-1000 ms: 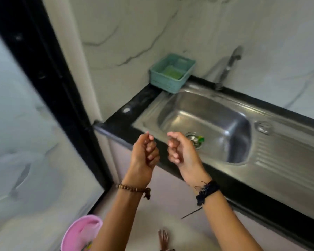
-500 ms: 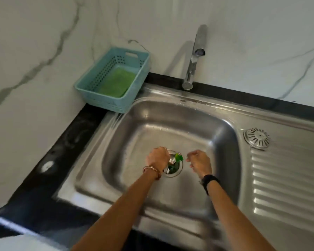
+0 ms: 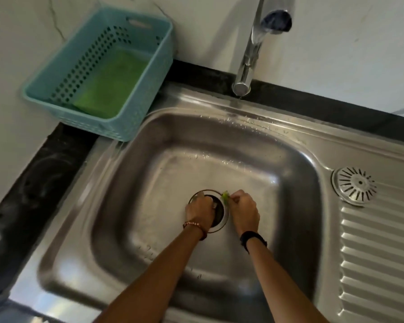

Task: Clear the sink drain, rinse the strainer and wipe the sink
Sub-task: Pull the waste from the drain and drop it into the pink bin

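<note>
Two hands are at the drain [image 3: 216, 214], which sits in the floor of the sink [image 3: 135, 197], toward its near side. The left hand [image 3: 200, 212] lies over the drain's left half, knuckles up, fingers curled down into the opening; a pale metal part shows at its fingertips, but whether they clamp on it cannot be told. A beaded bracelet [image 3: 195, 226] circles the left wrist, just nearer than the drain. The right hand [image 3: 244, 212] sits at the drain's right edge, fingers curled tight together and pinching a small green scrap [image 3: 225, 196] at the drain's far right rim. A black band [image 3: 252, 238] is on the right wrist.

The strainer [image 3: 355, 185], a round slotted metal disc, lies well to the right of the drain, outside the basin, at the far end of the ribbed drainboard [image 3: 380, 257].

The faucet [image 3: 250, 47] stands beyond the drain against the wall, its spout [image 3: 241, 86] over the sink's far rim. Water droplets speckle the steel between spout and drain.

A teal basket [image 3: 147, 89] sits far left of the drain, on the black counter [image 3: 40, 173] at the sink's far left corner, touching the wall. A green sponge [image 3: 110, 89] lies flat inside it.
</note>
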`<state>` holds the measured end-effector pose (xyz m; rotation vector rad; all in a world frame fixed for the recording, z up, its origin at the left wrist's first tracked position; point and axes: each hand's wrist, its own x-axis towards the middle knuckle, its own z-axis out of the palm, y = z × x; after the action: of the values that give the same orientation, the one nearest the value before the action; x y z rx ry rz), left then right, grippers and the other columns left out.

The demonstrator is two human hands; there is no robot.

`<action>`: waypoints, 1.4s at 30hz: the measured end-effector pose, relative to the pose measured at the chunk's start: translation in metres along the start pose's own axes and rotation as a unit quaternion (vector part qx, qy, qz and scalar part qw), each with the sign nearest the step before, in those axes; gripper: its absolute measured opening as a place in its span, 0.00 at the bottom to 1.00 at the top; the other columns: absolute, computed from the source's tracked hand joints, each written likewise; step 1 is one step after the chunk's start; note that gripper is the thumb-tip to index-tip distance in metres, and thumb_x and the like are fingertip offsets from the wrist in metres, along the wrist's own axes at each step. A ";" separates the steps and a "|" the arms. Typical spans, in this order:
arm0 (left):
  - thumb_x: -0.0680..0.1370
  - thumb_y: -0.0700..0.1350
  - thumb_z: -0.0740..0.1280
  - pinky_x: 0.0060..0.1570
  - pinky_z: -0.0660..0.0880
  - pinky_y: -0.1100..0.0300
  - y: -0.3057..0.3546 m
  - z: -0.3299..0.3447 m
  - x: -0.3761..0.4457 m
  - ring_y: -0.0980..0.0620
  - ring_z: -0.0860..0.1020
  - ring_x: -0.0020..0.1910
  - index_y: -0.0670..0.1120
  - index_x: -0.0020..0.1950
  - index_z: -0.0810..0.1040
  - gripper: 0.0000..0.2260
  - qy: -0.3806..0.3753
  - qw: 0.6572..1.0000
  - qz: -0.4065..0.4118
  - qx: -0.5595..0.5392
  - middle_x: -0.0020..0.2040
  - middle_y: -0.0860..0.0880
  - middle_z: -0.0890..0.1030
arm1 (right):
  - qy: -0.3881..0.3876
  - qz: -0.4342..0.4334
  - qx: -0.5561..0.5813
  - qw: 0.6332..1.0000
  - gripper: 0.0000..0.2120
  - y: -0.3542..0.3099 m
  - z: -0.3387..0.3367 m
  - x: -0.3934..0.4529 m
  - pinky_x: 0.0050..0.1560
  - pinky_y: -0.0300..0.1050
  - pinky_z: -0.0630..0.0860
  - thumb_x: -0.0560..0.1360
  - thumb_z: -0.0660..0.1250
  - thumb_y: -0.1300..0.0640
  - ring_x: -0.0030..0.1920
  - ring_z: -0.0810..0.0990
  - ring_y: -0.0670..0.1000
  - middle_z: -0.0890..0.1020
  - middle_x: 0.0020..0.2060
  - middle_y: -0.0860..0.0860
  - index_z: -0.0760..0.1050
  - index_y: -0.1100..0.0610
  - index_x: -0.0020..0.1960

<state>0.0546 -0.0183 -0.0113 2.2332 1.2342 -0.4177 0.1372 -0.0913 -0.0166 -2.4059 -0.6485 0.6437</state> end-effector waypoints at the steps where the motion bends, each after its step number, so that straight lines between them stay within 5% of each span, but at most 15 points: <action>1: 0.78 0.45 0.60 0.52 0.74 0.50 -0.001 -0.007 -0.004 0.42 0.75 0.56 0.42 0.55 0.77 0.11 0.011 1.000 0.001 -0.023 0.61 0.42 0.71 | 0.022 0.026 0.056 0.998 0.12 -0.004 -0.006 -0.003 0.34 0.40 0.68 0.76 0.64 0.48 0.41 0.77 0.51 0.79 0.43 0.52 0.76 0.57 0.46; 5: 0.76 0.46 0.65 0.53 0.75 0.51 -0.006 -0.041 -0.035 0.44 0.77 0.55 0.44 0.57 0.79 0.11 0.060 0.986 0.016 -0.153 0.58 0.43 0.72 | 0.073 0.109 0.277 0.952 0.05 -0.031 -0.032 -0.031 0.39 0.46 0.76 0.73 0.69 0.57 0.40 0.78 0.54 0.80 0.40 0.54 0.78 0.59 0.44; 10: 0.73 0.46 0.69 0.49 0.69 0.63 -0.012 -0.078 -0.089 0.46 0.77 0.53 0.44 0.52 0.82 0.10 0.084 0.948 0.058 -0.301 0.54 0.43 0.78 | 0.065 0.183 0.416 0.888 0.03 -0.072 -0.058 -0.077 0.32 0.40 0.72 0.72 0.69 0.58 0.34 0.75 0.48 0.79 0.41 0.52 0.76 0.55 0.44; 14: 0.74 0.44 0.68 0.37 0.62 0.71 -0.027 -0.111 -0.151 0.50 0.77 0.46 0.40 0.47 0.82 0.08 0.145 0.915 0.077 -0.368 0.48 0.43 0.83 | 0.023 0.139 0.499 0.855 0.03 -0.120 -0.073 -0.139 0.25 0.33 0.72 0.72 0.69 0.58 0.28 0.74 0.43 0.77 0.34 0.48 0.76 0.54 0.41; 17: 0.75 0.47 0.67 0.37 0.66 0.73 -0.070 -0.125 -0.222 0.60 0.74 0.38 0.46 0.44 0.80 0.06 0.218 0.880 0.069 -0.416 0.40 0.54 0.80 | -0.048 0.078 0.509 0.856 0.04 -0.152 -0.068 -0.206 0.23 0.32 0.70 0.73 0.69 0.58 0.24 0.72 0.41 0.76 0.30 0.47 0.76 0.53 0.39; 20: 0.74 0.50 0.67 0.36 0.69 0.63 -0.137 -0.112 -0.311 0.60 0.71 0.32 0.51 0.39 0.79 0.06 0.276 0.835 0.011 -0.476 0.32 0.57 0.75 | -0.156 0.036 0.504 0.849 0.05 -0.168 -0.041 -0.287 0.24 0.31 0.70 0.74 0.67 0.58 0.24 0.73 0.40 0.77 0.28 0.44 0.77 0.52 0.39; 27: 0.74 0.47 0.68 0.40 0.73 0.52 -0.276 -0.007 -0.472 0.50 0.76 0.36 0.45 0.40 0.81 0.07 0.374 0.743 -0.195 -0.519 0.38 0.43 0.81 | -0.385 -0.112 0.300 0.865 0.05 -0.140 0.080 -0.446 0.25 0.32 0.72 0.73 0.67 0.61 0.25 0.74 0.40 0.81 0.27 0.44 0.79 0.55 0.39; 31: 0.74 0.45 0.69 0.36 0.70 0.61 -0.333 0.072 -0.508 0.54 0.75 0.34 0.45 0.35 0.82 0.08 0.378 0.712 -0.296 -0.512 0.34 0.45 0.83 | -0.438 -0.188 0.128 0.870 0.04 -0.105 0.168 -0.490 0.31 0.36 0.73 0.72 0.69 0.58 0.30 0.76 0.42 0.82 0.31 0.46 0.78 0.54 0.38; 34: 0.73 0.46 0.70 0.32 0.71 0.57 -0.382 0.145 -0.489 0.57 0.74 0.28 0.54 0.28 0.78 0.13 0.340 0.685 -0.388 -0.515 0.29 0.49 0.81 | -0.458 -0.214 0.013 0.863 0.05 -0.064 0.256 -0.489 0.35 0.43 0.73 0.72 0.69 0.58 0.34 0.76 0.48 0.80 0.34 0.50 0.76 0.54 0.38; 37: 0.73 0.41 0.69 0.23 0.71 0.67 -0.433 0.232 -0.444 0.59 0.74 0.19 0.49 0.31 0.79 0.11 0.291 0.650 -0.445 -0.544 0.24 0.50 0.78 | -0.455 -0.252 -0.081 0.850 0.06 -0.007 0.352 -0.469 0.34 0.41 0.72 0.73 0.67 0.61 0.37 0.77 0.52 0.80 0.36 0.52 0.74 0.53 0.38; 39: 0.73 0.40 0.69 0.30 0.76 0.64 -0.464 0.295 -0.408 0.55 0.79 0.24 0.42 0.33 0.81 0.09 0.263 0.654 -0.465 -0.536 0.27 0.45 0.81 | -0.456 -0.276 -0.128 0.837 0.03 0.035 0.415 -0.455 0.29 0.32 0.67 0.73 0.65 0.62 0.37 0.75 0.51 0.78 0.37 0.51 0.74 0.55 0.43; 42: 0.72 0.40 0.69 0.41 0.79 0.52 -0.506 0.369 -0.366 0.43 0.82 0.37 0.39 0.36 0.81 0.06 0.247 0.658 -0.485 -0.519 0.35 0.40 0.84 | -0.455 -0.303 -0.173 0.819 0.04 0.090 0.491 -0.439 0.30 0.37 0.65 0.74 0.63 0.63 0.38 0.74 0.53 0.77 0.39 0.51 0.72 0.58 0.49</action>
<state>-0.5706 -0.2706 -0.2789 0.5502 2.1375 0.5215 -0.4506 -0.2165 -0.3000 -1.8442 -1.9617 1.4695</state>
